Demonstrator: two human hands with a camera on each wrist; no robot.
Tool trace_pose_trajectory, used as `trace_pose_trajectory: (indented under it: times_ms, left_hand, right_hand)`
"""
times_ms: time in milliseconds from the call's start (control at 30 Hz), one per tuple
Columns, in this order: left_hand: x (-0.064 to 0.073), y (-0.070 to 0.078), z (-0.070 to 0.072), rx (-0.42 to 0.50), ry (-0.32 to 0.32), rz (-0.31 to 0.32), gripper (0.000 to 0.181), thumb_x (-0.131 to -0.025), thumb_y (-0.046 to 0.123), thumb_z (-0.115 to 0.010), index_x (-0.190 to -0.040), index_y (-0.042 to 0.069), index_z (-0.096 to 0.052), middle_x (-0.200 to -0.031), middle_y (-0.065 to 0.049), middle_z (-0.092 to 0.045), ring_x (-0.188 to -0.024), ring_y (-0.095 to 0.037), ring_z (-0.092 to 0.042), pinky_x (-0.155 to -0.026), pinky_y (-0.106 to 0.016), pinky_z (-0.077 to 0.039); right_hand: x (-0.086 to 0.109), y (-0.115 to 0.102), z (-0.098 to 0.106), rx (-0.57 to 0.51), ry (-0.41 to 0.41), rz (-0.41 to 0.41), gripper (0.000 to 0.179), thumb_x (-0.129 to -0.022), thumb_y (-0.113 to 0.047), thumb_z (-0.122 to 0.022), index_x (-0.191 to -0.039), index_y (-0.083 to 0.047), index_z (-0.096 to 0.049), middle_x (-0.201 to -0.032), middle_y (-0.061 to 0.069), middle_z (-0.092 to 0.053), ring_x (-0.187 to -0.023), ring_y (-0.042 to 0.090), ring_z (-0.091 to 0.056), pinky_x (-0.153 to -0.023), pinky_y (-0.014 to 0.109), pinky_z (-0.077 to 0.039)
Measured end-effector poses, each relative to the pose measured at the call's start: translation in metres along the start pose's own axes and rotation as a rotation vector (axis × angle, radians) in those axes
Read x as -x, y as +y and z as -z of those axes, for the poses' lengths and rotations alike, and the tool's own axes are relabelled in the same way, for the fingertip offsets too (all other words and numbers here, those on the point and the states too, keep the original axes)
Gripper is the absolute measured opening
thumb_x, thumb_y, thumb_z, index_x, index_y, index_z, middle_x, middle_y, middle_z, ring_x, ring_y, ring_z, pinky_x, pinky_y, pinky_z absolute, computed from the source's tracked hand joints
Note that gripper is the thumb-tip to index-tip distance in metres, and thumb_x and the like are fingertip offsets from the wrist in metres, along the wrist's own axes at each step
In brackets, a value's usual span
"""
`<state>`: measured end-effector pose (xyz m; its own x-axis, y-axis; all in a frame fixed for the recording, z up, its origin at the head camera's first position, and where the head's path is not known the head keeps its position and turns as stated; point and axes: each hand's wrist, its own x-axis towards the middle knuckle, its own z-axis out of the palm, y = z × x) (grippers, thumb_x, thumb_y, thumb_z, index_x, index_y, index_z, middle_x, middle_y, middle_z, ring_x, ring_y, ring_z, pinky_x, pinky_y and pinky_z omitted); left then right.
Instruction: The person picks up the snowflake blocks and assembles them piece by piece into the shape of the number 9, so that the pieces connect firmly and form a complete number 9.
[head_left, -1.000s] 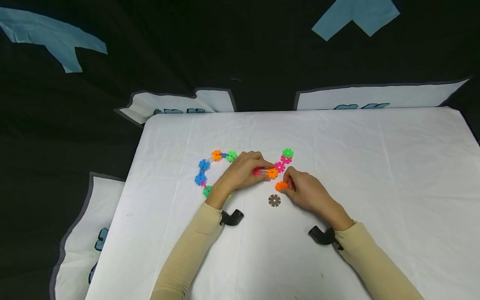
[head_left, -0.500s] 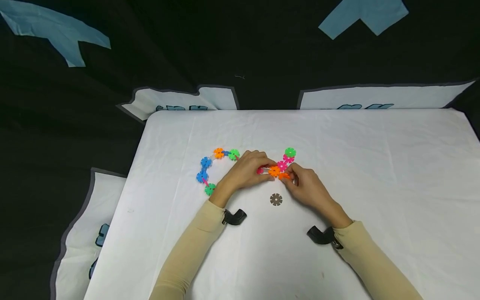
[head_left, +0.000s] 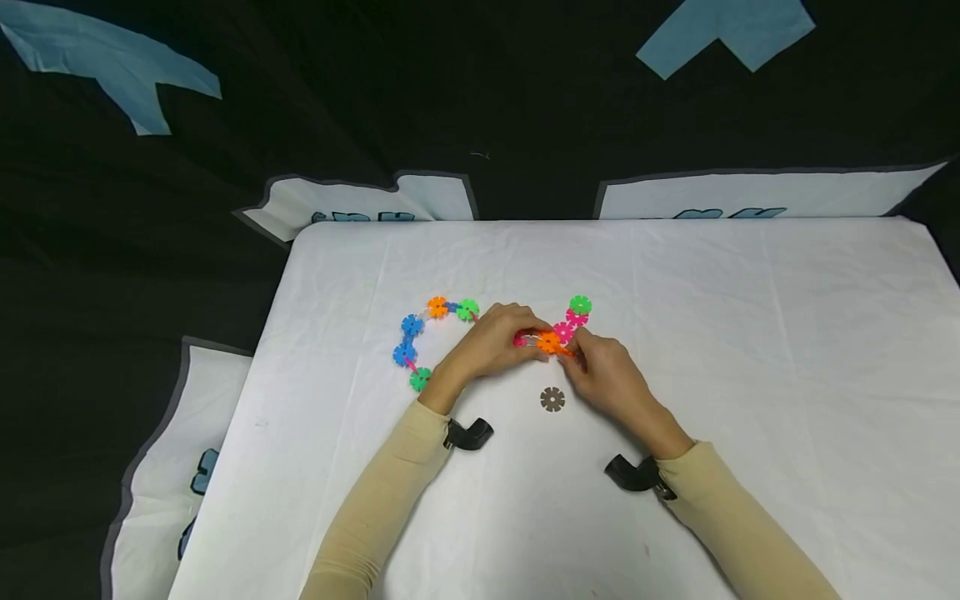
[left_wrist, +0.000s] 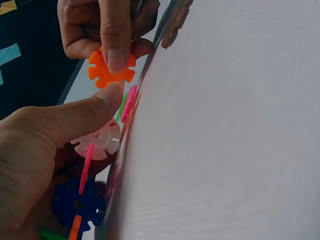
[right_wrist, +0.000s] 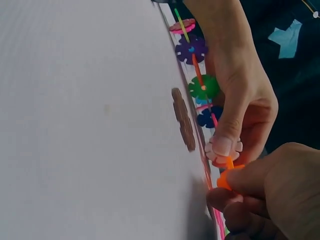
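Notched plastic interlocking discs are slotted edge to edge into a curved chain; its blue disc (head_left: 404,354) lies at the left. My left hand (head_left: 495,340) pinches the chain by a clear disc (left_wrist: 102,141), next to an orange disc (head_left: 548,342). My right hand (head_left: 611,375) pinches a second orange disc (left_wrist: 111,70) between thumb and fingers, right at the first one's edge. Pink discs (head_left: 563,332) and a green disc (head_left: 581,305) run up and right from there. The left hand covers the chain's middle in the head view.
A loose brown disc (head_left: 552,399) lies on the white tablecloth (head_left: 712,333), just below the hands. Black wrist mounts (head_left: 471,434) stick out inward from both sleeves. Dark cloth with blue and white patches (head_left: 720,33) hangs beyond the table's far edge.
My right hand has brought its orange disc up from below to the orange disc in the chain, then turned it closer to edge-on. The left hand keeps its hold.
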<state>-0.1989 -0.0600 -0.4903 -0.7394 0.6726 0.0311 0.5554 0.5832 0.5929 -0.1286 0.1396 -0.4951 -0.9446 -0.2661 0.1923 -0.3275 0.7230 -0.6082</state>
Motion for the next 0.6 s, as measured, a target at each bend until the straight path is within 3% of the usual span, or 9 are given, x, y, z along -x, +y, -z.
trace_pose_trajectory:
  times_ms: [233,433,500,600]
  left_hand:
    - [0.0,-0.005,-0.003,0.149,0.038,0.037,0.038,-0.079,0.027,-0.083,-0.113,0.013,-0.074,-0.094,0.004,-0.07,-0.084,-0.007,-0.059,-0.081,-0.022,-0.049]
    - [0.0,-0.006,-0.003,0.187,0.061,0.02,0.036,-0.08,0.024,-0.082,-0.112,0.011,-0.074,-0.092,0.003,-0.069,-0.08,-0.008,-0.057,-0.076,-0.02,-0.049]
    - [0.0,-0.005,-0.003,0.181,0.058,0.018,0.036,-0.08,0.024,-0.082,-0.113,0.011,-0.074,-0.091,0.003,-0.068,-0.08,-0.008,-0.056,-0.076,-0.02,-0.049]
    - [0.0,-0.005,-0.003,0.153,0.038,0.018,0.037,-0.082,0.025,-0.081,-0.115,0.011,-0.073,-0.091,0.003,-0.066,-0.08,-0.009,-0.053,-0.075,-0.021,-0.047]
  right_hand:
    - [0.001,-0.003,-0.009,-0.032,0.118,0.051,0.022,-0.081,-0.002,-0.076,-0.071,-0.003,-0.057,-0.055,0.002,-0.049,-0.05,0.011,-0.038,-0.047,0.021,-0.029]
    - [0.0,-0.002,-0.013,-0.082,0.186,0.063,0.021,-0.08,0.0,-0.077,-0.071,-0.002,-0.057,-0.054,0.002,-0.047,-0.049,0.009,-0.037,-0.046,0.021,-0.03]
    - [-0.001,-0.003,-0.011,-0.091,0.17,0.047,0.022,-0.081,-0.002,-0.077,-0.072,-0.002,-0.057,-0.055,0.002,-0.047,-0.05,0.01,-0.037,-0.046,0.021,-0.03]
    - [-0.001,-0.003,-0.005,-0.091,0.069,-0.034,0.021,-0.083,-0.01,-0.078,-0.082,0.0,-0.058,-0.059,0.003,-0.051,-0.052,0.011,-0.04,-0.049,0.022,-0.033]
